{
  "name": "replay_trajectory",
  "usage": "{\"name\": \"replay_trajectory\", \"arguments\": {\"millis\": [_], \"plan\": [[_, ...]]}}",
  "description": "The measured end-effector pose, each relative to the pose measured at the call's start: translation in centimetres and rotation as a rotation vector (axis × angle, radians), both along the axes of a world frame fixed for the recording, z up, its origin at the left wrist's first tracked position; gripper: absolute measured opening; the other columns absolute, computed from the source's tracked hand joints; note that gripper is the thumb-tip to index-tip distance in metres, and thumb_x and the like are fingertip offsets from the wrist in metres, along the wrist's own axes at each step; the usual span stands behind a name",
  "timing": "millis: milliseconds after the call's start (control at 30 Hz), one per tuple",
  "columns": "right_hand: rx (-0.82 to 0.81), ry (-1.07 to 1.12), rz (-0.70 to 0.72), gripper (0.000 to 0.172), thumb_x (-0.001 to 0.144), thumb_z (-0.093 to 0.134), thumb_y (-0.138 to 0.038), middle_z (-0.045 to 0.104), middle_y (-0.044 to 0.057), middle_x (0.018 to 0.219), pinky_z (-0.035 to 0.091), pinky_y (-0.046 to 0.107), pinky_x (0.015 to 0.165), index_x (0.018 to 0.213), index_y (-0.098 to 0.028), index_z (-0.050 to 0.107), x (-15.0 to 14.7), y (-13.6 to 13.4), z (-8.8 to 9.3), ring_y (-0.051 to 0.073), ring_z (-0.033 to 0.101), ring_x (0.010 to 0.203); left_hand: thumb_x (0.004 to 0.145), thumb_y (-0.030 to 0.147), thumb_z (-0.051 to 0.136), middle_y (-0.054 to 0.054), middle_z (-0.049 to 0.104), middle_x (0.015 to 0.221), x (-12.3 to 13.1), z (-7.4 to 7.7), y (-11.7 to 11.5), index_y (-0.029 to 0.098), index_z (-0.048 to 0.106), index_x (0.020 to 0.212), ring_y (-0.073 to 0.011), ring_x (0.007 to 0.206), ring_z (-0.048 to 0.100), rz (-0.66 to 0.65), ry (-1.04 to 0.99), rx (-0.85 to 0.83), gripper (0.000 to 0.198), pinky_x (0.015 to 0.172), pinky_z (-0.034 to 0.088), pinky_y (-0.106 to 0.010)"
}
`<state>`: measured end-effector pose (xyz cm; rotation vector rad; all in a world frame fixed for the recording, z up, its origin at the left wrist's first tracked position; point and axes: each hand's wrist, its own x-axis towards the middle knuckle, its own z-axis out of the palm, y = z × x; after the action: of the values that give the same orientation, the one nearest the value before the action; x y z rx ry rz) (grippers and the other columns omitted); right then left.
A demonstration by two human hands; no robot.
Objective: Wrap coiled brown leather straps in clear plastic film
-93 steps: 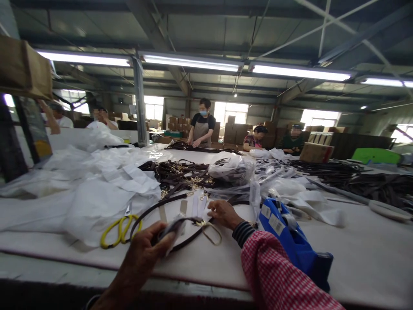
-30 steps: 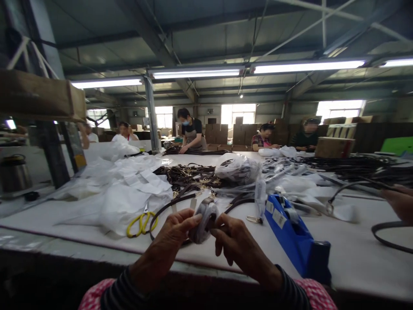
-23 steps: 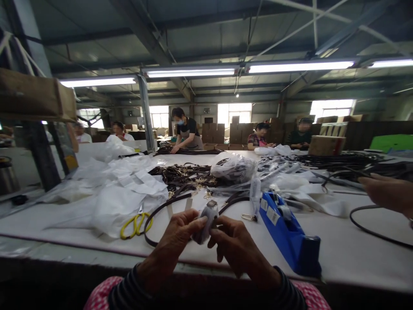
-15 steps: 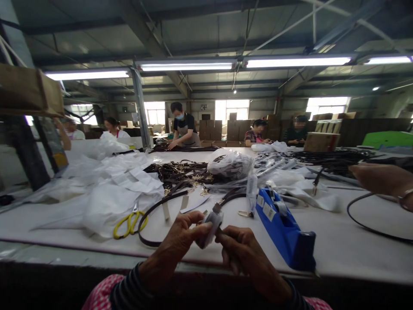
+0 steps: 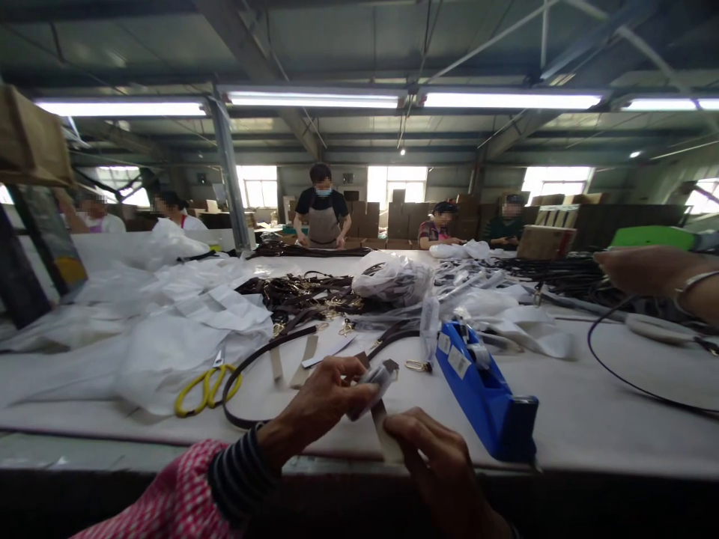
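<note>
My left hand point(image 5: 331, 393) pinches a small bundle in clear plastic point(image 5: 368, 391), held just above the table near its front edge. What lies inside the plastic is blurred. Below and to the right, my right hand point(image 5: 432, 449) has its fingers closed on the end of a flat strip point(image 5: 386, 433), brown at the top and paler lower down. The strip's upper end runs up to the bundle; whether it is joined there I cannot tell. Behind the hands, a dark strap point(image 5: 233, 378) curves over the table, and a gold-coloured clasp point(image 5: 416, 366) lies nearby.
A blue tape dispenser point(image 5: 477, 397) stands to the right, yellow-handled scissors point(image 5: 207, 388) to the left. White plastic sheets point(image 5: 191, 329) and a heap of dark straps point(image 5: 303, 292) cover the table beyond. Another person's hand point(image 5: 645, 271) reaches in at right. Co-workers are across the table.
My right hand has moved down from the bundle, and more of the strip shows between the hands. The bundle has tilted. The view has shifted slightly right. A co-worker opposite has straightened up.
</note>
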<state>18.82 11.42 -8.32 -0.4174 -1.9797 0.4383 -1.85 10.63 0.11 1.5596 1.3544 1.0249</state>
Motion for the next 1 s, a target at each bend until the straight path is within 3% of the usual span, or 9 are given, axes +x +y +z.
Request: {"name": "replay_trajectory", "arguments": {"millis": [133,267,400,500,700,867,933,1000], "plan": [[0.158,-0.022,-0.111,0.023,0.098,0.053,-0.002,0.068,0.005,0.099,0.053,0.025,0.078,0.102,-0.022,0.065,-0.6,1.1,0.0,0.016,0.067,0.09,0.08,0.026,0.073,-0.002,0.062,0.089,0.5,-1.5,0.1,0.018,0.068,0.078,-0.0198,0.085,0.057,0.062,0.439,0.205,0.01,0.075,0.042,-0.032],[0.153,-0.11,-0.175,0.023,0.098,0.051,-0.002,0.069,0.008,0.117,0.056,0.025,0.085,0.101,-0.021,0.063,-0.6,2.1,-1.7,0.018,0.07,0.105,0.091,0.02,0.07,-0.003,0.067,0.095,0.6,-5.1,0.5,0.019,0.066,0.086,-0.0265,0.102,0.056,-0.052,0.834,0.431,0.006,0.086,0.044,-0.039],[0.143,-0.276,-0.152,0.025,0.097,0.047,-0.001,0.071,0.007,0.109,0.057,0.027,0.078,0.095,-0.021,0.061,-0.5,2.6,-2.4,0.019,0.072,0.095,0.099,0.015,0.056,-0.008,0.07,0.11,0.8,-7.8,0.6,0.017,0.066,0.101,-0.03,0.111,0.055,-0.094,1.029,0.54,0.01,0.096,0.046,-0.046],[0.092,-0.363,-0.159,0.025,0.096,0.047,0.0,0.07,0.006,0.097,0.053,0.026,0.072,0.089,-0.02,0.06,-0.4,2.6,-1.6,0.019,0.07,0.085,0.1,0.01,0.052,-0.01,0.069,0.11,0.7,-7.6,0.4,0.016,0.065,0.102,-0.0298,0.11,0.055,-0.121,1.035,0.537,0.015,0.097,0.046,-0.046],[-0.232,-0.444,-0.206,0.021,0.095,0.055,-0.005,0.066,0.003,0.087,0.046,0.026,0.073,0.082,-0.019,0.065,-0.9,3.4,0.8,0.017,0.065,0.079,0.105,0.019,0.048,-0.008,0.069,0.101,-0.3,-6.1,0.4,0.017,0.068,0.098,-0.0264,0.1,0.056,-0.233,0.874,0.501,0.021,0.091,0.047,-0.04],[-0.383,-0.406,-0.111,0.018,0.084,0.063,-0.004,0.07,0.001,0.076,0.044,0.027,0.073,0.074,-0.018,0.07,-1.3,5.0,2.6,0.017,0.065,0.077,0.096,0.019,0.056,-0.005,0.068,0.098,-0.2,-7.3,0.4,0.021,0.065,0.102,-0.0246,0.096,0.06,-0.069,0.559,0.41,0.011,0.085,0.047,-0.037],[-0.522,-0.366,-0.067,0.012,0.077,0.067,-0.006,0.068,-0.001,0.069,0.044,0.025,0.065,0.073,-0.017,0.069,-1.5,5.6,3.0,0.016,0.065,0.068,0.095,0.022,0.058,-0.006,0.067,0.107,0.0,-7.9,0.3,0.02,0.059,0.117,-0.0241,0.098,0.061,0.002,0.492,0.391,0.022,0.088,0.048,-0.037],[-0.628,-0.328,-0.017,0.016,0.074,0.068,-0.007,0.068,-0.003,0.067,0.043,0.023,0.058,0.085,-0.018,0.07,-1.6,6.0,3.3,0.015,0.064,0.06,0.092,0.023,0.06,-0.007,0.067,0.11,0.2,-8.2,0.3,0.019,0.049,0.137,-0.0249,0.101,0.062,0.043,0.429,0.37,0.046,0.091,0.048,-0.039]]}}
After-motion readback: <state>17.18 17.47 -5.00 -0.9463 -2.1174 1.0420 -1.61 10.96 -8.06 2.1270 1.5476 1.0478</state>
